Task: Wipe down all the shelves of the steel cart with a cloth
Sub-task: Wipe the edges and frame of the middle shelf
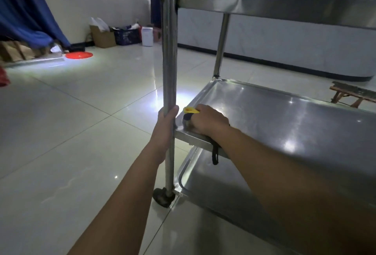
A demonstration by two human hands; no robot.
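1. Left hand (pixel 165 120) is wrapped around the cart's near upright post (pixel 169 51).
2. Right hand (pixel 209 120) grips a yellow-and-blue cloth (pixel 188 113) (mostly hidden), pressing it into the middle shelf's (pixel 284 116) near-left corner.

Two bare forearms, no sleeves, black cord (pixel 215 154) at right wrist

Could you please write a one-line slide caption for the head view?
Left hand grips the cart's upright post while right hand presses a cloth on the middle shelf.
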